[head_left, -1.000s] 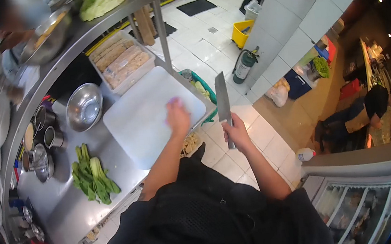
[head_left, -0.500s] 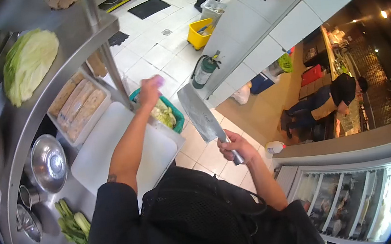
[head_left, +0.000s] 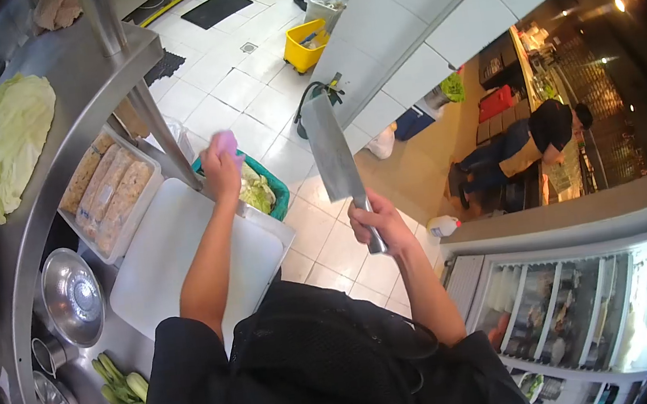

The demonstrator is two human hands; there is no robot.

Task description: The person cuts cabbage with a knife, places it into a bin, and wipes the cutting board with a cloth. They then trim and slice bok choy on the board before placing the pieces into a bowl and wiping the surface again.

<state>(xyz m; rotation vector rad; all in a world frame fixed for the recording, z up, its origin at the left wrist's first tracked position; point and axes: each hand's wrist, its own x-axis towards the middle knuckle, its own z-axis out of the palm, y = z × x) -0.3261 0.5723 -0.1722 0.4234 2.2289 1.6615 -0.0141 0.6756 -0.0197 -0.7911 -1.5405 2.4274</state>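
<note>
One cleaver (head_left: 338, 156): aloft beside the cutting board (head_left: 156, 257); likely heavy, stiff; hold by handle (head_left: 377, 242).
Right hand (head_left: 382, 223): fingers wrapped around handle.
Left hand (head_left: 220, 167): fingers grasping pink cloth (head_left: 227, 143) near green-lined bin (head_left: 279, 185).
Pink cloth: probably soft, light; grip bunched.

At twelve o'clock, the floor (head_left: 268, 96) is white and tiled; at one, a tiled wall (head_left: 408, 33) stands. At two, a lamp (head_left: 619, 5) glows warmly; at four, a lit cabinet (head_left: 574, 367), possibly a refrigerator.
</note>
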